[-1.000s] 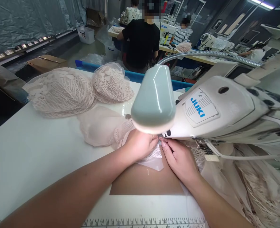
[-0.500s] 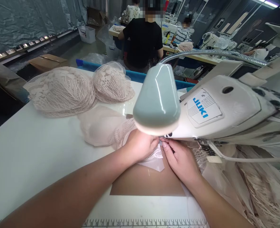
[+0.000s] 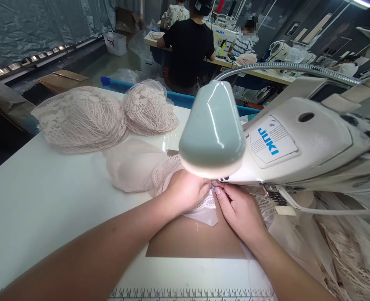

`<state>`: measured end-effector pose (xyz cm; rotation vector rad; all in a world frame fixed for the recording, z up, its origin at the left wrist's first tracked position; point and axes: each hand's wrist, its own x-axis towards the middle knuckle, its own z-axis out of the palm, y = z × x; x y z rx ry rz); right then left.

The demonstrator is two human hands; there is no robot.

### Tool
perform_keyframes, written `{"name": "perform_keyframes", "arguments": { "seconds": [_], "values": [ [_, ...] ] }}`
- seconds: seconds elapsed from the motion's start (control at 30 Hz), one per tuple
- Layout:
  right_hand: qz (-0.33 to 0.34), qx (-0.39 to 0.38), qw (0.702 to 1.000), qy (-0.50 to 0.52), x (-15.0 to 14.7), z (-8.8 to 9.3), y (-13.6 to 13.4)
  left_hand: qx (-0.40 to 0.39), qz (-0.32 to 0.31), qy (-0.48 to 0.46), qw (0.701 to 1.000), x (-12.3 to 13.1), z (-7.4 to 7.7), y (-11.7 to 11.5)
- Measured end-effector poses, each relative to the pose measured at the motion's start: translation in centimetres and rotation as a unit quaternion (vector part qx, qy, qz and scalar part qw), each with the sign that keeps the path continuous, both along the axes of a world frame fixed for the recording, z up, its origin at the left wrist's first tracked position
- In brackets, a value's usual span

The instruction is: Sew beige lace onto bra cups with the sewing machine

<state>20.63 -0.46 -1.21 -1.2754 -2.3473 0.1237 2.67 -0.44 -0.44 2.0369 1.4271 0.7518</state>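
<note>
Under the head of a white sewing machine (image 3: 276,142), a piece of pale pink lace fabric (image 3: 205,204) lies by the needle area. My left hand (image 3: 186,190) is closed on this lace fabric, its fingertips pinched near the presser foot. From the other side my right hand (image 3: 240,205) also pinches the fabric edge, thumb and forefinger together close to the left fingertips. The lamp shade (image 3: 213,129) hides the needle and part of the fingertips. Sheer fabric (image 3: 131,167) trails from the left hand across the table.
Two piles of lace pieces (image 3: 81,119) (image 3: 150,108) rest at the back left of the white table (image 3: 47,200). A brown plate (image 3: 194,242) lies beneath my hands, with a ruler (image 3: 191,293) along the front edge. More lace (image 3: 345,246) is heaped right. A person in black (image 3: 189,50) sits beyond.
The view has shifted slightly, so the lamp and machine appear a little further right. My hands and the fabric keep nearly the same position.
</note>
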Motion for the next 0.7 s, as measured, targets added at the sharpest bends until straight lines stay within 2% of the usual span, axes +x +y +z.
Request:
{"name": "perform_keyframes", "arguments": {
  "seconds": [0.17,0.53,0.7],
  "values": [
    [-0.002,-0.001,1.0,-0.003,-0.07,-0.03,-0.01,-0.019,0.007,0.011,1.0,0.05,0.12,0.03],
    [-0.003,0.002,1.0,-0.003,-0.02,-0.01,0.04,0.009,0.003,0.012,1.0,0.02,-0.16,0.01],
    [-0.006,0.0,1.0,0.0,-0.05,-0.01,0.0,-0.012,0.008,0.029,0.999,0.09,0.06,-0.09]
  ]
}}
